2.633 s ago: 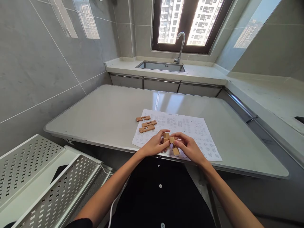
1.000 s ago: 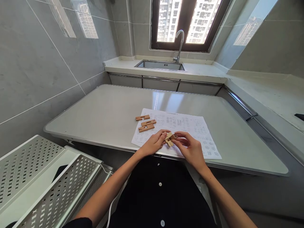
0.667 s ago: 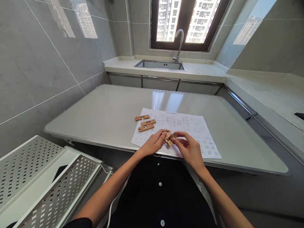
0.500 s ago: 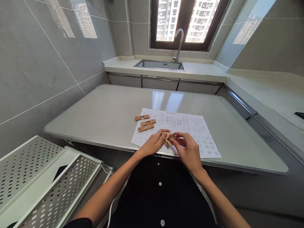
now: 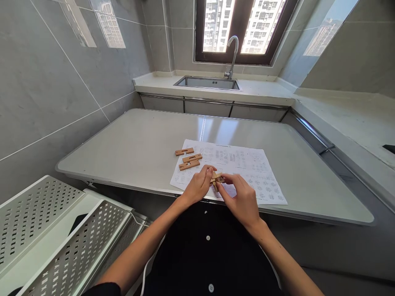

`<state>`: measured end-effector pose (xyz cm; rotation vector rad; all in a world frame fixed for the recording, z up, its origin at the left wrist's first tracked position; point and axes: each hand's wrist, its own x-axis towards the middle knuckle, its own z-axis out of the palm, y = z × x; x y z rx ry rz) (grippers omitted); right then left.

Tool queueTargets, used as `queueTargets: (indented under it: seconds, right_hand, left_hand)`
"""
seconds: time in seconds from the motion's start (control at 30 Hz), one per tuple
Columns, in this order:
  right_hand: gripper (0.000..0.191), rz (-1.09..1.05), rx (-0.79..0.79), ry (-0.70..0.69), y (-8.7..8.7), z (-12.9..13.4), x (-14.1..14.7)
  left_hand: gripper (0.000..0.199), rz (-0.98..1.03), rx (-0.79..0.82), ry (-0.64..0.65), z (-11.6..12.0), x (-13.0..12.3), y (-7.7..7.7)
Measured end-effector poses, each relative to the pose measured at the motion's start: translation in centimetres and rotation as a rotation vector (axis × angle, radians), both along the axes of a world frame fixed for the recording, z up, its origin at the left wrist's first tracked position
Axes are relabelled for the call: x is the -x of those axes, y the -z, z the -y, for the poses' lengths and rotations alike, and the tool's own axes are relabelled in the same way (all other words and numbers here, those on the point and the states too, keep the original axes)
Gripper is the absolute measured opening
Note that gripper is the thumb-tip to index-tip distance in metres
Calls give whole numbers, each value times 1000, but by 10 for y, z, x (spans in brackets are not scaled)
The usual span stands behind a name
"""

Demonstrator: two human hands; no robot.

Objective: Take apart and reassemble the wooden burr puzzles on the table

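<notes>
Between my two hands, above the near edge of a printed sheet (image 5: pixel 240 158), is a partly joined wooden interlocking puzzle (image 5: pixel 216 179) of notched pieces. My left hand (image 5: pixel 199 183) is closed on its left side, thumb on top. With thumb and fingertips my right hand (image 5: pixel 240 195) pinches its right side, where a dark mark shows on one piece. Parts of the puzzle are hidden by my fingers. To the left lie three loose notched wooden pieces: a far one (image 5: pixel 184 151), a middle one (image 5: pixel 192 158) and a near one (image 5: pixel 189 165).
The sheet lies on a white folding table (image 5: pixel 135 144) with a seam down its middle. Behind it are a counter with a sink (image 5: pixel 206 83) and a tap (image 5: pixel 234 53). A perforated white metal rack (image 5: pixel 83 246) stands at the lower left, with a white cable beside it.
Both hands and the puzzle have shifted slightly left, and the puzzle has turned a little. The loose pieces lie as before.
</notes>
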<state>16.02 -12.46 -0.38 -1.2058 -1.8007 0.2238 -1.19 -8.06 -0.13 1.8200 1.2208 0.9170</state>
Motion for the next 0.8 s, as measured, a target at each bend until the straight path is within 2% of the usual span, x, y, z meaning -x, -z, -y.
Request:
queueTargets:
  seconds: [0.17,0.33,0.43,0.5,0.8]
  right_hand:
    - [23,-121,99,-11,-1,1,5]
    - [34,-383,296,12,2,-7,-3]
    - [37,-487,386,4,3,-12,-12]
    - [38,-494,408,-7,3,-14,-16]
    - [33,-377,397,-6,1,-12,-18]
  left_hand:
    - [43,-4,-21,-48,3,0,-1]
    - [37,26,-19,56,6,0,0]
    - [62,57,-104,96,7,-3,3]
    - [71,27,-157,81,6,-3,5]
    - [64,16,-177,147,0,0,5]
